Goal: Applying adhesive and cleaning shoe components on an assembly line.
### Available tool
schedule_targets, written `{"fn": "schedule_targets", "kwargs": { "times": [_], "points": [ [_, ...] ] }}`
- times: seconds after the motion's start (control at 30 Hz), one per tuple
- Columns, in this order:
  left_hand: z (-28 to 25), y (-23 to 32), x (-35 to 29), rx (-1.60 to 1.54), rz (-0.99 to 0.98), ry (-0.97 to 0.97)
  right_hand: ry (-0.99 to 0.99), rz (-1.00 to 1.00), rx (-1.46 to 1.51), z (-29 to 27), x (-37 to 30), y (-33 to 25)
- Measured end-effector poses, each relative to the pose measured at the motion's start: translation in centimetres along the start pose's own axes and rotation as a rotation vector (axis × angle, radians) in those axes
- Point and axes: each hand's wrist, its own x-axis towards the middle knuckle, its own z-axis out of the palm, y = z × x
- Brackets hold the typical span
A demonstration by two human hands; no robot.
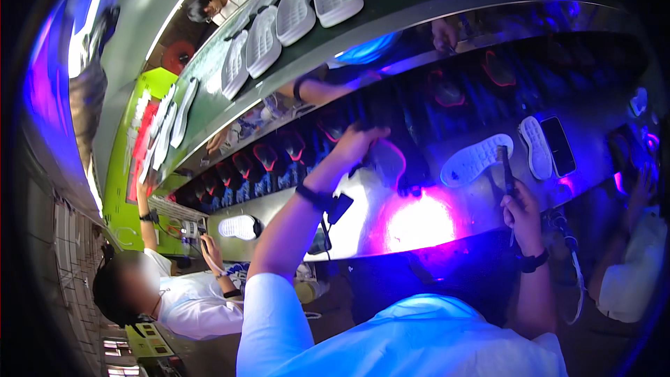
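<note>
My left hand (358, 148) is closed on a dark shoe upper (391, 162) with a glowing pink-red edge, at the front of a row of similar uppers. Its fingertips are partly lost in the dark. With my right hand (522, 213) I grip a brush (507, 180) by its handle. The brush's tip reaches the end of a white shoe sole (467, 164) lying on the metal bench; whether it touches is unclear. A second, narrower white sole (536, 148) lies to the right, beside a dark phone (559, 146).
White soles (295, 12) lie on the green belt (412, 3) above the bench. Dark uppers (265, 157) stand along the shelf underneath. Another sole (239, 227) rests at the bench's left. Co-workers sit at left (199, 300) and right (631, 258). A cable (578, 272) hangs near my right wrist.
</note>
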Motion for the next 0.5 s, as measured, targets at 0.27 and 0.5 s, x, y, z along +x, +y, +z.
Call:
{"fn": "schedule_targets", "kwargs": {
  "times": [0.27, 0.5],
  "points": [
    [0.3, 6.3, 13.4, 0.481, 0.062, 0.111, 0.03, -0.056, 0.009, -1.0, 1.8, 2.4],
    [3.4, 9.6, 20.9, 0.567, 0.213, 0.189, 0.024, -0.082, 0.046, -0.6, 2.2, 1.9]
  ]
}}
